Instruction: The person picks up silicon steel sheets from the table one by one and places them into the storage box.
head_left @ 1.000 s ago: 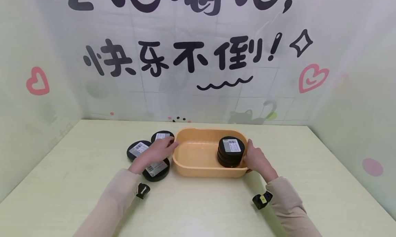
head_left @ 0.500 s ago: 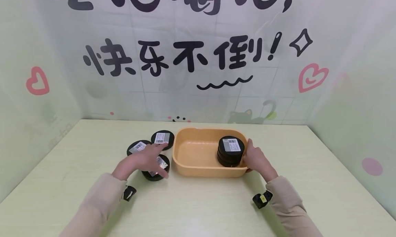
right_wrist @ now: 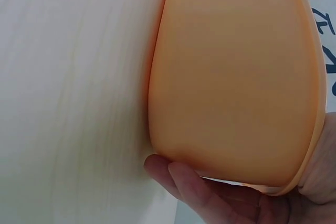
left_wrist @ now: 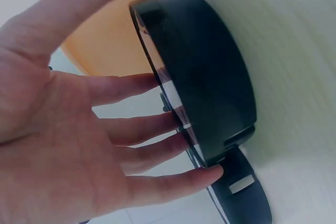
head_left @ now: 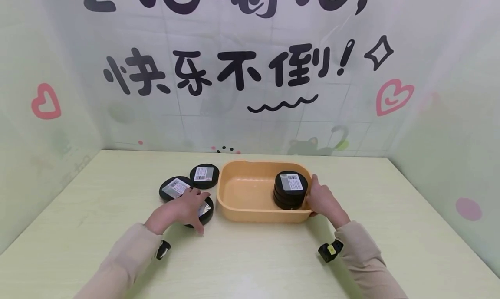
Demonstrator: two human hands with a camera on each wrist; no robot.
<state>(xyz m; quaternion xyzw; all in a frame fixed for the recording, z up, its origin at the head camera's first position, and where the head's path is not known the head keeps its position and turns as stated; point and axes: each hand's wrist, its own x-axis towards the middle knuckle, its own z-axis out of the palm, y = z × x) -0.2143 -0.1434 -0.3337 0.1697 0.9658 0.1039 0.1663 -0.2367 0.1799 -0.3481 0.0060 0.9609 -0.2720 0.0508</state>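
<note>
Left hand has drawn back from the tub's left end to the near round box, while the tub and the boxes stay put. Its fingers are spread wide and nearly straight, their tips at that box's edge in the left wrist view, apparently without a firm hold yet; whether the thumb meets it I cannot tell. Right hand grips the tub's right end, fingers curled against the outer wall down by the base. The step in hand looks like taking hold of the near box, just left of the tub's near corner; lifting it would call for closing thumb and fingers on opposite sides. Inside the tub, at its right end, stands a stack of black boxes with a label on top; its left part is bare. Two more labelled boxes lie left of the tub: the far box just beside it, the leftmost box farther out.
</note>
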